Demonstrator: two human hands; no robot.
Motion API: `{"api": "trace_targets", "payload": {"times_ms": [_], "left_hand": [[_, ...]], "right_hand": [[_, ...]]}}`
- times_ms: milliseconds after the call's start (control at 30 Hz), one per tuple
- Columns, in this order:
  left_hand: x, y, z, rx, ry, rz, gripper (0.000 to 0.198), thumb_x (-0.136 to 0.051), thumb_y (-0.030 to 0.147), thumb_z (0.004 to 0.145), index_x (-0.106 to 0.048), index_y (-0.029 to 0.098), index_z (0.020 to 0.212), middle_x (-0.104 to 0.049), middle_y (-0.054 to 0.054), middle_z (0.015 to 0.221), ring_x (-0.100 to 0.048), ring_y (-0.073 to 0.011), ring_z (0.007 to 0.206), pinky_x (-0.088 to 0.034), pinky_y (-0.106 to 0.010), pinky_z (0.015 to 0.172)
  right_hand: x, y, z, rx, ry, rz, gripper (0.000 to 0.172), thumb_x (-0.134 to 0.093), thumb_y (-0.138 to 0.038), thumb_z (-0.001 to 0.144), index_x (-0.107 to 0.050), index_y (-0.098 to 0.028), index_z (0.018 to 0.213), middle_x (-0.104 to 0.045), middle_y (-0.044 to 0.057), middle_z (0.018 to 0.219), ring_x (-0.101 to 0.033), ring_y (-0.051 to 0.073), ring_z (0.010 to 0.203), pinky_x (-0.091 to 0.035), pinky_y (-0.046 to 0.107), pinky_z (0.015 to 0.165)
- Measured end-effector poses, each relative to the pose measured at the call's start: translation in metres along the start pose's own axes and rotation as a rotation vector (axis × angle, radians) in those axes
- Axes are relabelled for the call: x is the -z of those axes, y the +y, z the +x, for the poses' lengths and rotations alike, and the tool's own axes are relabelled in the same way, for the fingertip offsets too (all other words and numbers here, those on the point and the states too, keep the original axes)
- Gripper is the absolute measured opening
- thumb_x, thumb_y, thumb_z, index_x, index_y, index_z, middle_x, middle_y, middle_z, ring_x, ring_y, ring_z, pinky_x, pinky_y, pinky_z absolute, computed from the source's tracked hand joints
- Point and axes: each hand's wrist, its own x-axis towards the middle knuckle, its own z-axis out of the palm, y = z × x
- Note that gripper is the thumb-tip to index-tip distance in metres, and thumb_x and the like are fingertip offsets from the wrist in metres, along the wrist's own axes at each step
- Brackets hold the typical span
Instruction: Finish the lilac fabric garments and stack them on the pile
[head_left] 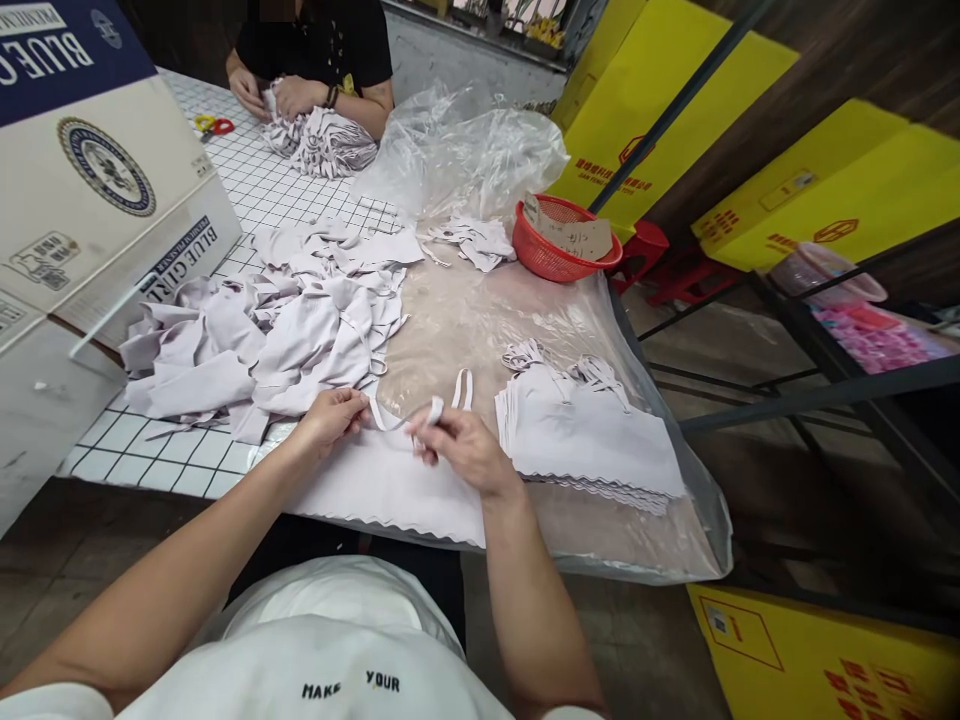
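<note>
A pale lilac strappy top (397, 490) with a wavy hem lies flat at the table's near edge. My left hand (335, 418) is closed in a pinch at the left end of its thin strap (384, 418). Above the top, my right hand (463, 447) pinches the same strap between thumb and fingers, and a loop of it sticks up. Another strap loop (463, 388) lies just beyond my right hand. To the right sits a neat stack of like tops (585, 425), straps gathered at the upper side. A loose heap of lilac pieces (292, 320) is beyond my left hand.
A cardboard box (97, 200) stands at the left. Clear plastic sheeting (465, 150) and a red basket (555, 240) with cardboard lie at the back right. Across the table, a person (315, 60) handles a fabric bundle (330, 140) near scissors (215, 126). A metal rack (810, 395) is at right.
</note>
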Motion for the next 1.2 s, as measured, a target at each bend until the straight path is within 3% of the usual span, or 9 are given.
{"api": "trace_targets", "payload": {"times_ms": [67, 133, 200, 300, 433, 567, 833, 1200], "left_hand": [[0.003, -0.005, -0.006, -0.152, 0.003, 0.124, 0.030, -0.070, 0.041, 0.066, -0.060, 0.017, 0.079, -0.064, -0.002, 0.070, -0.051, -0.0112, 0.052, -0.038, -0.023, 0.051], [0.007, -0.010, -0.014, -0.353, 0.008, 0.361, 0.029, -0.069, 0.037, 0.068, -0.063, 0.017, 0.088, -0.067, -0.004, 0.082, -0.057, -0.0167, 0.067, -0.044, -0.028, 0.062], [0.011, -0.016, -0.019, -0.495, 0.012, 0.610, 0.025, -0.069, 0.031, 0.070, -0.065, 0.018, 0.090, -0.066, -0.005, 0.087, -0.058, -0.0205, 0.077, -0.044, -0.031, 0.069], [0.013, -0.023, -0.022, -0.577, 0.008, 0.815, 0.015, -0.067, 0.025, 0.073, -0.064, 0.018, 0.086, -0.064, -0.005, 0.081, -0.056, -0.0230, 0.080, -0.042, -0.033, 0.072], [0.013, -0.027, -0.021, -0.585, -0.025, 0.835, 0.004, -0.066, 0.022, 0.078, -0.065, 0.018, 0.077, -0.062, -0.004, 0.075, -0.053, -0.0223, 0.080, -0.039, -0.033, 0.070], [0.015, -0.031, -0.021, -0.594, -0.011, 0.769, 0.005, -0.066, 0.018, 0.079, -0.067, 0.017, 0.074, -0.060, -0.003, 0.075, -0.051, -0.0198, 0.078, -0.039, -0.031, 0.070], [0.015, -0.032, -0.024, -0.578, -0.006, 0.736, 0.006, -0.068, 0.016, 0.079, -0.069, 0.017, 0.074, -0.060, -0.003, 0.075, -0.052, -0.0194, 0.080, -0.039, -0.030, 0.072], [0.013, -0.020, -0.019, -0.531, -0.114, 0.899, 0.007, -0.064, 0.015, 0.078, -0.065, 0.016, 0.071, -0.062, -0.005, 0.077, -0.054, -0.0215, 0.082, -0.039, -0.031, 0.071]], "right_hand": [[0.003, 0.013, 0.032, 0.017, 0.114, 0.004, 0.037, -0.072, -0.049, 0.080, -0.069, -0.017, 0.099, -0.064, 0.000, 0.075, -0.059, 0.010, 0.065, -0.048, 0.021, 0.061], [0.002, 0.031, 0.055, -0.005, 0.133, 0.019, 0.039, -0.075, -0.048, 0.075, -0.067, -0.017, 0.099, -0.065, 0.000, 0.078, -0.061, 0.011, 0.070, -0.047, 0.021, 0.062], [0.000, 0.048, 0.066, -0.050, 0.116, 0.025, 0.039, -0.075, -0.047, 0.075, -0.065, -0.018, 0.098, -0.065, 0.000, 0.079, -0.062, 0.012, 0.074, -0.047, 0.021, 0.064], [-0.002, 0.060, 0.066, -0.060, 0.073, -0.036, 0.031, -0.070, -0.044, 0.079, -0.065, -0.017, 0.094, -0.065, 0.000, 0.082, -0.061, 0.013, 0.077, -0.047, 0.024, 0.070], [0.003, 0.055, 0.058, 0.077, -0.015, -0.269, 0.015, -0.066, -0.031, 0.085, -0.069, -0.016, 0.088, -0.063, 0.001, 0.084, -0.057, 0.014, 0.081, -0.044, 0.026, 0.076], [0.004, 0.050, 0.055, 0.142, -0.097, -0.422, 0.014, -0.065, -0.026, 0.087, -0.067, -0.016, 0.078, -0.057, 0.000, 0.078, -0.053, 0.013, 0.075, -0.039, 0.025, 0.070], [-0.001, 0.051, 0.054, 0.186, -0.134, -0.550, 0.019, -0.062, -0.024, 0.089, -0.062, -0.017, 0.071, -0.055, -0.001, 0.071, -0.049, 0.013, 0.068, -0.038, 0.025, 0.065], [-0.004, 0.051, 0.055, 0.269, -0.150, -0.653, 0.017, -0.061, -0.016, 0.088, -0.062, -0.018, 0.072, -0.057, 0.000, 0.071, -0.053, 0.014, 0.069, -0.040, 0.026, 0.067]]}}
